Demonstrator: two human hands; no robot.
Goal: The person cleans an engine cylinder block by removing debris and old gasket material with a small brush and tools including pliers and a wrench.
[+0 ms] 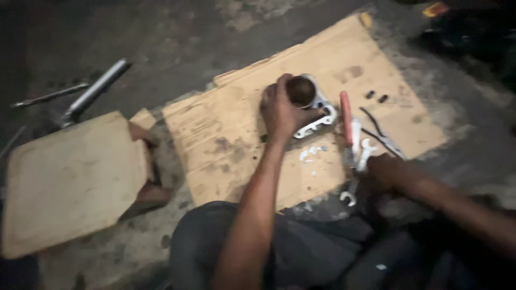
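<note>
Your left hand [280,111] reached forward, forearm straight, onto the engine cylinder [307,104], which sat near the middle of the cardboard sheet [226,139]. Fingers curled over the cylinder's dark bore rim, thumb against its pale flange. Your right hand [388,171] lay at the cardboard's near right edge, on a cluster of spanners [359,156] beside red-handled pliers [346,115]. Finger state there: could not tell, too dark and blurred. Two small black parts [376,96] lay right of the cylinder; kind unclear. A wooden stool [70,177] stood left of the cardboard.
</note>
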